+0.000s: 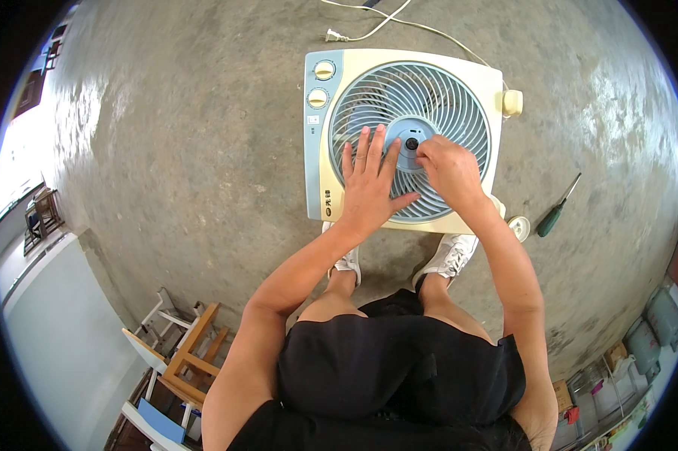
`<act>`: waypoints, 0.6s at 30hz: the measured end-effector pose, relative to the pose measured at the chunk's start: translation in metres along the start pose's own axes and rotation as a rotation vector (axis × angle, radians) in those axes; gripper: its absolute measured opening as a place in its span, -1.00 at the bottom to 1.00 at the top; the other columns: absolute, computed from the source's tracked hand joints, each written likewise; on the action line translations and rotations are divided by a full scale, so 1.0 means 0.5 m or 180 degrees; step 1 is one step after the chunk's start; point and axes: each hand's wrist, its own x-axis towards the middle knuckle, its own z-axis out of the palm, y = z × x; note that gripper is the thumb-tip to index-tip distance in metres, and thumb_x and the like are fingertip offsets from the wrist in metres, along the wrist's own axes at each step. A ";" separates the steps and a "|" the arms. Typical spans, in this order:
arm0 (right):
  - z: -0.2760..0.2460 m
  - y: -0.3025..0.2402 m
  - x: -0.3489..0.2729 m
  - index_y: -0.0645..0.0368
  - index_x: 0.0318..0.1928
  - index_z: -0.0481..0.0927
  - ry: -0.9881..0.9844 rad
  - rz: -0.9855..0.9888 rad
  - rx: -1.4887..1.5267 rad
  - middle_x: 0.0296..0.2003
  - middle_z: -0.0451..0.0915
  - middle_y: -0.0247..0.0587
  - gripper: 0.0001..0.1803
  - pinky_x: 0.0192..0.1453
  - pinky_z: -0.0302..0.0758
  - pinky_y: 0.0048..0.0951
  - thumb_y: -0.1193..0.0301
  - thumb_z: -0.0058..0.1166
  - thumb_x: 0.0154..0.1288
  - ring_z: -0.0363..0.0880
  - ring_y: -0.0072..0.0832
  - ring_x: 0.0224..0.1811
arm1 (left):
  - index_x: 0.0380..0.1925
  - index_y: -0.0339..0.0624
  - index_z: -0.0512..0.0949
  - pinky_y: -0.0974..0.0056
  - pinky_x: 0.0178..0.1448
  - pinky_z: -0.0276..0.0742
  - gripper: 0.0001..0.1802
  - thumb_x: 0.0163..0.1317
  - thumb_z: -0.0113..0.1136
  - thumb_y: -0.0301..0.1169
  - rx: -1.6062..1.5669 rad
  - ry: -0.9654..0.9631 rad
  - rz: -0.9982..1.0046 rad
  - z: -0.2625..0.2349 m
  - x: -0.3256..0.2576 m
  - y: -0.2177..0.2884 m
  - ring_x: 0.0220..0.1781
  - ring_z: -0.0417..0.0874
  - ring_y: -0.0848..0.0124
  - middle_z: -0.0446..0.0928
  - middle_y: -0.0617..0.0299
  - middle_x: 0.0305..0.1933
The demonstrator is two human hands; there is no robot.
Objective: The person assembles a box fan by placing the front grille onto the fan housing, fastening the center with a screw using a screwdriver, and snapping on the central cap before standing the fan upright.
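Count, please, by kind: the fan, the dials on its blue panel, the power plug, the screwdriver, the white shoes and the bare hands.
Fan: 1
Dials: 2
Power plug: 1
Screwdriver: 1
White shoes: 2
Hands (left hand, right hand): 2
Total: 9

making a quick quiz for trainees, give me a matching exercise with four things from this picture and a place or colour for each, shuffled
Column A
1. screwdriver
2. upper knob
3. power plug
4. round hub

Column B
a. on the fan's blue strip, at its left side
b. light blue with a dark centre
c. green handle
d. on the floor beyond the fan's far edge

Pairs: 1-c, 2-a, 3-d, 4-b
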 end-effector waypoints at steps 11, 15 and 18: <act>-0.010 -0.037 0.002 0.15 -0.46 0.47 -0.0418 -0.0781 -0.1651 -0.44 0.48 -0.22 -0.86 -0.50 0.56 -0.39 0.51 0.18 -0.05 0.63 -0.39 -0.46 | 0.34 -0.11 0.31 -0.29 0.45 -0.12 0.05 -0.17 0.48 0.07 0.0086 0.0070 0.0020 0.009 -0.001 0.001 0.55 -0.01 -0.08 0.05 -0.07 0.52; 0.002 -0.027 -0.003 0.18 -0.39 0.48 -0.0373 -0.0308 -0.1369 -0.41 0.52 -0.16 -0.84 -0.45 0.58 -0.34 0.51 0.19 -0.02 0.65 -0.30 -0.43 | 0.33 -0.13 0.32 -0.29 0.45 -0.11 0.05 -0.19 0.49 0.07 0.0068 0.0116 -0.0003 0.010 0.001 0.000 0.55 -0.01 -0.08 0.05 -0.06 0.51; 0.002 -0.021 -0.003 0.19 -0.36 0.48 -0.0322 0.0079 -0.0956 -0.40 0.56 -0.12 -0.85 -0.42 0.58 -0.28 0.51 0.17 0.02 0.67 -0.24 -0.42 | 0.31 -0.18 0.34 -0.31 0.45 -0.11 0.01 -0.17 0.47 0.03 0.0006 0.0075 0.0003 0.007 0.002 0.005 0.54 0.02 -0.10 0.07 -0.10 0.50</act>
